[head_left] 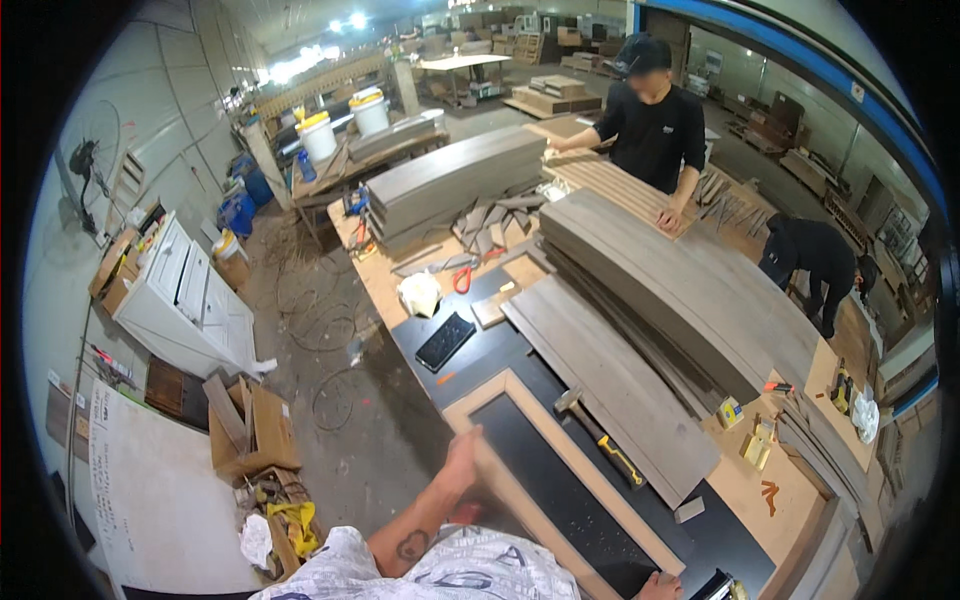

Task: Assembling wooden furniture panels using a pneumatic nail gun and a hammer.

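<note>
A long, light wooden frame [566,447] lies at an angle on the black-topped part of the workbench in front of me. Dark surface with pale specks shows inside it. My left hand [462,460] is closed round the frame's left side, close to its far corner. At the near right end, my right hand [660,587] grips the frame; the lower picture edge cuts off much of it. Beyond the frame, a hammer [612,452] with a yellow and black handle rests on a wide grey-brown board [610,385]. A black tool [714,585], only partly visible, sits beside my right hand.
Curved stacks of grey-brown panels [660,290] cover the bench's middle. A black phone [445,342], red-handled pliers [462,278] and wood offcuts [495,222] lie farther left. A co-worker [650,130] handles boards across the bench; another person [810,255] bends at the right. Cords lie on the floor.
</note>
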